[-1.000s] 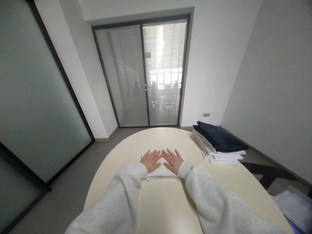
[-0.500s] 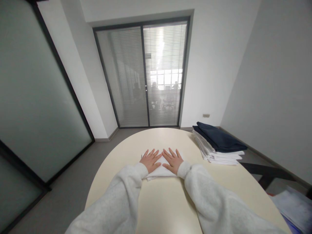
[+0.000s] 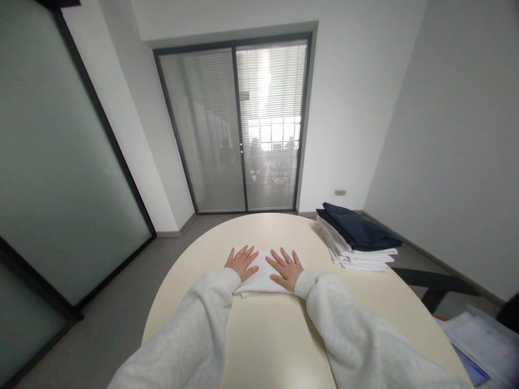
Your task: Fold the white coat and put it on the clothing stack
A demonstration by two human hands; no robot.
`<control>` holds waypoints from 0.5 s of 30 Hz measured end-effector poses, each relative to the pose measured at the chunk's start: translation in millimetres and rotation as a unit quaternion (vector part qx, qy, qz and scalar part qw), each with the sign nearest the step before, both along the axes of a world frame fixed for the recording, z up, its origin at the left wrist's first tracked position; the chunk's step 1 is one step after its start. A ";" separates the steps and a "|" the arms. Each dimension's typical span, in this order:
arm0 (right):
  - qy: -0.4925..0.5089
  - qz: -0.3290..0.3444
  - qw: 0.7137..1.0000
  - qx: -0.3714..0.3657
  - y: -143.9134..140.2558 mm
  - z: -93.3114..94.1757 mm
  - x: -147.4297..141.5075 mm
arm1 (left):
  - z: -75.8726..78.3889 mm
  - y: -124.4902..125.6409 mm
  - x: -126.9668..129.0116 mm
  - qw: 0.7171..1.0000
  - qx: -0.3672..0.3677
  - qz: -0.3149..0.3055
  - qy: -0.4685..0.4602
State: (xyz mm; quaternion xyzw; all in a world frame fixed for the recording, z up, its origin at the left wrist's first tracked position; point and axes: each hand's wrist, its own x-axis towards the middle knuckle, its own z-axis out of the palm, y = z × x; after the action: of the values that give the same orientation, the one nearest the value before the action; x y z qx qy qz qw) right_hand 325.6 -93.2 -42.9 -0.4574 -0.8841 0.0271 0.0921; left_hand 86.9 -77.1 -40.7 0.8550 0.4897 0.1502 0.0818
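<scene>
A folded white cloth lies flat on the pale round table, partly covered by both hands. My left hand rests palm down at its left side, fingers spread. On the right part of the cloth, my right hand also lies flat with its fingers apart. Neither hand grips anything. The cloth's near edge shows below the hands, with a loose layer at the lower left.
At the table's right edge stands a stack of folded white cloths with a dark navy folded cloth on top. Lower right, beyond the table, is a pile of white material. A glass door with blinds is at the back.
My left hand has slid left across the cloth, away from my right hand, uncovering its middle. My right hand stays nearly in place. The view has shifted slightly.
</scene>
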 end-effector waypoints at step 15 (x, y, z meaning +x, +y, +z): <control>-0.009 -0.310 0.946 -0.094 27.5 -7.4 47.0 | -17.8 15.8 -27.9 0.962 -0.094 0.257 -0.025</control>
State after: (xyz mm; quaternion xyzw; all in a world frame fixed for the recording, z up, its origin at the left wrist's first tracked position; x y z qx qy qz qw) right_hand 372.6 -65.7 -50.3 -0.7158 -0.6928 0.0763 0.0440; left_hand 59.1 -61.3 -58.5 0.6849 0.7024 0.1412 0.1326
